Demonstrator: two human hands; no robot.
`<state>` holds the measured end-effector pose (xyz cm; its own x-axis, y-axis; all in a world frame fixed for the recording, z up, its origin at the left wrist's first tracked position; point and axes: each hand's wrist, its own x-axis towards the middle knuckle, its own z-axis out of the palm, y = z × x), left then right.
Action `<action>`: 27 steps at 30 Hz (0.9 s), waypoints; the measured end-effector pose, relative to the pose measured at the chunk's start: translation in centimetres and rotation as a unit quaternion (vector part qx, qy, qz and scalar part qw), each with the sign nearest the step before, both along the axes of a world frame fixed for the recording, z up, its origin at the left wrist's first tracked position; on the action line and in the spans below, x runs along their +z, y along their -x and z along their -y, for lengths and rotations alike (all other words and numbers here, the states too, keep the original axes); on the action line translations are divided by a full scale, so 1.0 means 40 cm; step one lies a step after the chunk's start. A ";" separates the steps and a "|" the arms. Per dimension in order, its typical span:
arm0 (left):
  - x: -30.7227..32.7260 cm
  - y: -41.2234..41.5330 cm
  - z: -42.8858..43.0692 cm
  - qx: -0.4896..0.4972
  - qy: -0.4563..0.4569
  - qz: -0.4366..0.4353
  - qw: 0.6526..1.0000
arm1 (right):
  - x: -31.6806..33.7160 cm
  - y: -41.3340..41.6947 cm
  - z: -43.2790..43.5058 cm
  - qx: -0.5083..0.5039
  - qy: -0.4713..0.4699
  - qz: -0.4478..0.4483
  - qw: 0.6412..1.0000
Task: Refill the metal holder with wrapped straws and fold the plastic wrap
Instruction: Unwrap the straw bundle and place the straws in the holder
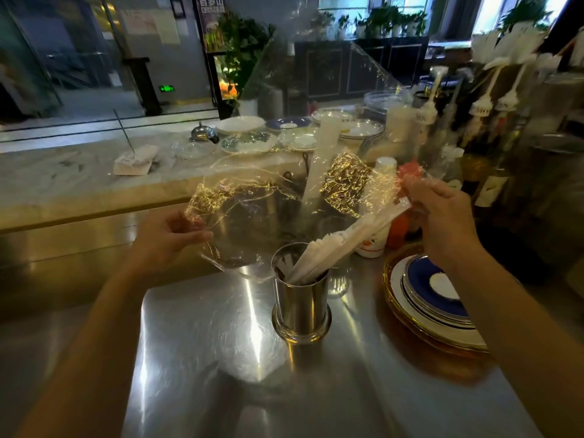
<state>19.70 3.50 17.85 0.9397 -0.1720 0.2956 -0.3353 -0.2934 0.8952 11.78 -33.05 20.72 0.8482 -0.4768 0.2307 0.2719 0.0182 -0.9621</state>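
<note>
A round metal holder (301, 308) stands on the steel counter, packed with white wrapped straws (341, 245) that lean up and to the right. Above it a clear, crinkled plastic wrap (252, 210) is stretched between both hands. My left hand (172, 240) pinches its left edge. My right hand (442, 216) grips the wrap's right end, close to the straws' upper tips; whether it touches them I cannot tell.
A stack of gold-rimmed and blue plates (433, 298) sits right of the holder. A paper cup (373, 245) and a glass (338, 279) stand behind it. Syrup bottles with pumps (493, 121) crowd the right. Plates (249, 142) and a bell (203, 133) lie on the marble ledge.
</note>
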 end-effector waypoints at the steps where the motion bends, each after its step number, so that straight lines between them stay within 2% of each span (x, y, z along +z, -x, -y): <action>1: -0.003 0.000 -0.002 0.002 -0.005 0.003 1.000 | 0.005 -0.002 0.000 -0.001 0.002 0.003 1.000; 11: -0.037 -0.014 -0.021 0.008 0.040 -0.024 0.999 | 0.059 -0.003 -0.012 -0.008 0.045 0.023 0.999; 20: -0.045 -0.017 -0.026 0.017 0.083 -0.011 0.996 | 0.109 -0.019 -0.026 -0.008 0.110 0.044 0.993; 27: -0.071 -0.007 -0.035 0.012 0.063 -0.018 0.998 | 0.107 -0.033 -0.034 0.041 0.087 0.051 0.994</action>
